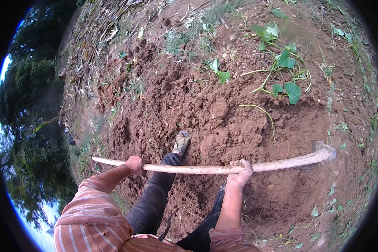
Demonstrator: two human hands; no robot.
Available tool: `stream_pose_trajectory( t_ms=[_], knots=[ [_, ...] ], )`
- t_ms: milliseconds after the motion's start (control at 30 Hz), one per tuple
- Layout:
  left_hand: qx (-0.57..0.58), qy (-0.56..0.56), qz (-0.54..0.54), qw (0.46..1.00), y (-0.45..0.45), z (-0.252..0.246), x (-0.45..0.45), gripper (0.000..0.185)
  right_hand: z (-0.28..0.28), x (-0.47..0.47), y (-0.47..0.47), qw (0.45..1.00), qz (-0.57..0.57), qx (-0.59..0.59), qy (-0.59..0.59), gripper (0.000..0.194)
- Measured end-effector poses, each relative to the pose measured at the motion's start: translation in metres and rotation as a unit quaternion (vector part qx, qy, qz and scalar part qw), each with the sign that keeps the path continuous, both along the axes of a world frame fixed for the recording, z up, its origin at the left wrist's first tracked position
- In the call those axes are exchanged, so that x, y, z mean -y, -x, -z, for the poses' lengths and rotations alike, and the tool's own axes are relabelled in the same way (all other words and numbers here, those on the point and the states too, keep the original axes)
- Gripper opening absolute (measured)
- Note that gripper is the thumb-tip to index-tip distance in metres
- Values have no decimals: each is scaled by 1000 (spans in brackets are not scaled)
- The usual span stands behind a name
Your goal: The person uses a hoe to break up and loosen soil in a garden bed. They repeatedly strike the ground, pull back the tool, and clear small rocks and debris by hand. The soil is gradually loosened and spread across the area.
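Observation:
A hoe with a long, slightly curved wooden handle [192, 169] lies across my view above the loosened soil. My left hand [136, 165] is wrapped around the handle near its thin left end. Farther right, my right hand [241, 172] grips it around mid-length. At the thick right end is the metal hoe blade [318, 145], mostly hidden behind the handle and low over the reddish-brown soil [289, 126]. Whether the blade touches the ground, I cannot tell.
My shoe [181, 142] stands in crumbly soil just beyond the handle. Green leafy vines [286, 60] lie on the dirt at upper right, with a loose stem [264, 111] nearer. Dry stalks [97, 28] cover the upper left. Dark trees [31, 126] rise at the left.

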State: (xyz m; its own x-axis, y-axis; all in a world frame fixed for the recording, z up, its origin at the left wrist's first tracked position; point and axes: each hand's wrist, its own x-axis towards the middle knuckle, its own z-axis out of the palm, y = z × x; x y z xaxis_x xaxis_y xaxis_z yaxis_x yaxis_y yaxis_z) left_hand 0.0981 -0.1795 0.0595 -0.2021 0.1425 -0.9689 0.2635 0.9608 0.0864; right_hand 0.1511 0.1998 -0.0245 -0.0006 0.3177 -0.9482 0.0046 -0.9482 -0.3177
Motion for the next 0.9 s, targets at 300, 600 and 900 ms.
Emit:
stream_pose_trajectory(
  t_ms=[300, 600, 900],
  knots=[
    [-95, -267, -40, 958, 22, 68, -92, 29, -86, -99, 37, 922, -34, -326, -208, 14],
    [-56, -143, -155, 976, 41, 37, -191, 30, 9, -170, 131, 962, -101, -167, -189, 14],
    [-10, -93, -148, 985, -27, -56, -176, 29, 0, -157, 61, 967, -99, -223, -72, 20]
  ],
)
